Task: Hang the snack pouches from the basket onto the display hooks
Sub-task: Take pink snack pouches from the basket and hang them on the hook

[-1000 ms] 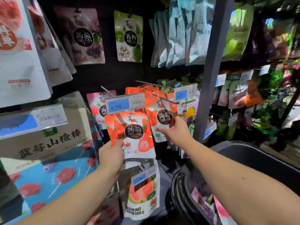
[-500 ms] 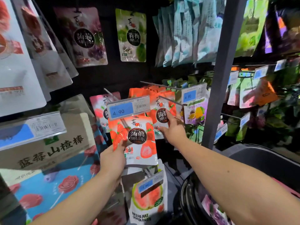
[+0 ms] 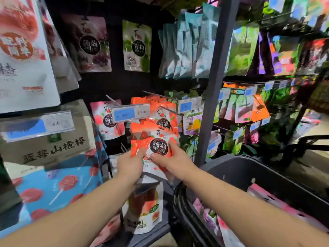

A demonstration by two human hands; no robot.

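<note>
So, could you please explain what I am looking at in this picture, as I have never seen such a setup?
There is no machine: a person wears a camera on the head, looking forward and down at their own two bare arms. The left hand and right hand both hold a red pouch in front of a shop rack, just below a price tag. Many hung pouches surround it. The dark basket at lower right holds spare pouches.

left hand (image 3: 130, 166), right hand (image 3: 175, 162), holding strawberry pouch (image 3: 153, 134)
</note>
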